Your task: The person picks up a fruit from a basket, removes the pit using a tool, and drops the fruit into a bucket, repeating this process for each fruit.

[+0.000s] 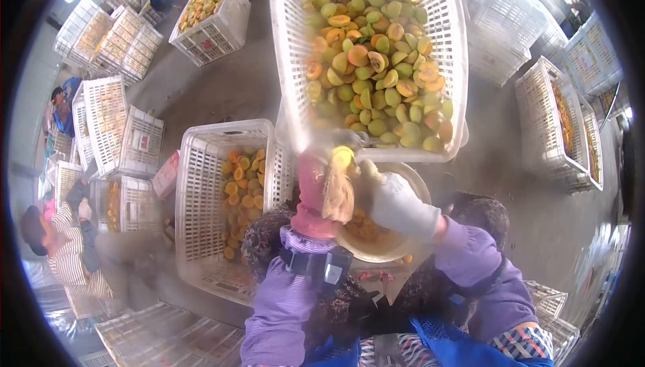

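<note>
My left hand point(321, 189), in a pink glove with a tan patch, is closed around a yellow apricot piece point(343, 157) near the front wall of the large crate. Close beside it is my right hand point(398, 204) in a whitish glove, its fingers curled; whatever they hold is blurred and hidden. Both hands are above a round metal bowl point(418, 177) with orange fruit pieces in it. Beyond them, the large white crate point(290, 78) holds many green and orange apricot halves point(376, 58).
To the left stands another white crate point(195, 186) with orange apricot halves point(242, 182). More filled crates stand at the upper left point(218, 21) and right point(547, 122). A person in a striped top point(70, 259) is at the far left.
</note>
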Demonstrator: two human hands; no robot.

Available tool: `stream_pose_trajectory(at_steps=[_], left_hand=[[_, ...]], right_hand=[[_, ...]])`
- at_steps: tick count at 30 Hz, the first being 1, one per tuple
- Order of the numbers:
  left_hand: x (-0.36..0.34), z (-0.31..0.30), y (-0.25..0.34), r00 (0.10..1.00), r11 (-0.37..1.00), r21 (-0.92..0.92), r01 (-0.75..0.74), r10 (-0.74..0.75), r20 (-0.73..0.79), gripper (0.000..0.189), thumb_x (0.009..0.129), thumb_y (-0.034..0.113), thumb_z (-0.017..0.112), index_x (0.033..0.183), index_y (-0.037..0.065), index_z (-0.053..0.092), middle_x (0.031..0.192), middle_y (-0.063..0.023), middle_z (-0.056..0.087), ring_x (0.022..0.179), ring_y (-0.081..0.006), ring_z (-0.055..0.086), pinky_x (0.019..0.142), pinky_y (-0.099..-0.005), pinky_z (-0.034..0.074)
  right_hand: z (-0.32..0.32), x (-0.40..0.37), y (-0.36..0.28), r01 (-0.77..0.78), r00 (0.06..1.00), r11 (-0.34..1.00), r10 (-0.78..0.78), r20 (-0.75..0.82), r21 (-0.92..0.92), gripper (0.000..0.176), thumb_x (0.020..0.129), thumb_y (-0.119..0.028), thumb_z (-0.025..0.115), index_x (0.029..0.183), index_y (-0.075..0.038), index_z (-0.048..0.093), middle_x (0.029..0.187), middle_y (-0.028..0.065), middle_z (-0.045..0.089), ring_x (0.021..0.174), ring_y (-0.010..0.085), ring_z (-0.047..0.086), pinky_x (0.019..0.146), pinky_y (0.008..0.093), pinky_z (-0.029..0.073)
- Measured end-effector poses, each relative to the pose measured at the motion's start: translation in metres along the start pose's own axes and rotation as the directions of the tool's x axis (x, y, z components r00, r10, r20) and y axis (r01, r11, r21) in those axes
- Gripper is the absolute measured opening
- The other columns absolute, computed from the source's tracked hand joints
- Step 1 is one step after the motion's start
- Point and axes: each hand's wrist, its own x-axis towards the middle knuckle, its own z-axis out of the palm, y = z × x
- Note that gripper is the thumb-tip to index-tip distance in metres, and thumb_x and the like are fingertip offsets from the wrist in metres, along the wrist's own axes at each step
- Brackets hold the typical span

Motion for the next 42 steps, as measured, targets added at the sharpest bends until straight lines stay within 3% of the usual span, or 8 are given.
stream_pose_trajectory(at_steps=[4,8,11,14,20,23,30,42], left_hand=[[-0.002,0.016,0.020,0.999,0.982,-0.189,0.024,-0.031,-0.033,0.042,0.097,0.041,0.051,0.104,0.000,0.057,0.086,-0.0107,0.064,0.081,-0.0223,0.064,0.067,-0.0278,0.052],[-0.001,-0.019,0.013,0.790,0.403,0.693,-0.598,0.439,0.427,0.021,0.095,0.010,0.050,0.112,0.001,0.056,0.103,-0.0096,0.062,0.094,-0.0210,0.062,0.077,-0.0313,0.053],[0.012,-0.022,0.012,0.923,0.935,0.248,-0.252,0.155,0.351,0.020,0.096,0.016,0.053,0.110,0.003,0.059,0.097,-0.0095,0.064,0.089,-0.0203,0.064,0.076,-0.0315,0.054],[0.024,-0.018,0.011,0.880,0.907,-0.302,0.293,-0.131,0.457,0.022,0.097,0.023,0.056,0.107,0.004,0.061,0.091,-0.0094,0.066,0.085,-0.0196,0.065,0.074,-0.0317,0.054],[-0.003,0.012,0.059,0.896,0.822,0.488,-0.293,0.059,0.440,0.015,0.095,0.018,0.056,0.090,0.004,0.061,0.088,-0.0101,0.065,0.078,-0.0177,0.065,0.065,-0.0314,0.053],[0.007,0.015,0.057,0.908,0.919,0.346,0.190,-0.299,0.294,0.021,0.097,0.023,0.053,0.092,0.003,0.060,0.087,-0.0123,0.066,0.075,-0.0196,0.065,0.063,-0.0327,0.054],[-0.003,0.030,0.007,0.985,0.947,-0.293,0.133,-0.094,0.143,0.052,0.097,0.048,0.045,0.101,-0.002,0.059,0.097,-0.0171,0.063,0.095,-0.0325,0.064,0.084,-0.0417,0.055],[0.006,0.014,0.009,0.891,0.988,-0.071,0.137,-0.091,0.446,0.040,0.096,0.040,0.052,0.091,0.000,0.059,0.085,-0.0156,0.063,0.083,-0.0299,0.065,0.072,-0.0392,0.056]], right_hand=[[0.005,0.005,-0.004,-0.085,0.993,0.980,0.098,-0.065,0.181,0.041,0.084,-0.011,0.058,0.120,0.006,0.047,0.081,0.0172,0.062,0.073,0.0316,0.062,0.065,0.0395,0.049],[-0.009,0.000,-0.014,-0.083,0.987,0.942,0.123,-0.104,0.325,0.038,0.083,-0.015,0.060,0.115,0.002,0.047,0.070,0.0194,0.062,0.064,0.0378,0.062,0.057,0.0455,0.049],[-0.001,-0.008,-0.001,0.019,0.997,0.989,-0.007,-0.081,0.147,0.062,0.082,-0.007,0.057,0.136,0.010,0.033,0.069,0.0124,0.054,0.060,0.0283,0.056,0.057,0.0377,0.045],[-0.006,-0.006,-0.001,-0.019,0.998,0.986,0.029,-0.060,0.164,0.065,0.081,-0.010,0.060,0.137,0.008,0.033,0.065,0.0144,0.055,0.059,0.0315,0.058,0.056,0.0402,0.045],[-0.032,-0.006,-0.019,-0.115,0.992,0.931,0.123,-0.003,0.345,0.024,0.084,-0.015,0.059,0.099,0.003,0.052,0.067,0.0214,0.060,0.063,0.0385,0.062,0.058,0.0454,0.049],[-0.034,-0.012,-0.015,-0.133,0.991,0.903,0.132,0.031,0.408,0.024,0.085,-0.016,0.059,0.097,0.003,0.051,0.068,0.0228,0.060,0.065,0.0390,0.063,0.060,0.0459,0.049],[-0.028,-0.017,-0.015,-0.181,0.968,0.912,0.231,-0.096,0.369,0.023,0.084,-0.014,0.058,0.096,0.004,0.051,0.070,0.0233,0.061,0.070,0.0394,0.063,0.063,0.0455,0.049],[-0.032,-0.023,-0.010,-0.320,0.947,0.808,0.262,0.185,0.495,0.023,0.088,-0.019,0.058,0.095,0.003,0.057,0.073,0.0174,0.063,0.067,0.0294,0.064,0.063,0.0384,0.050]])
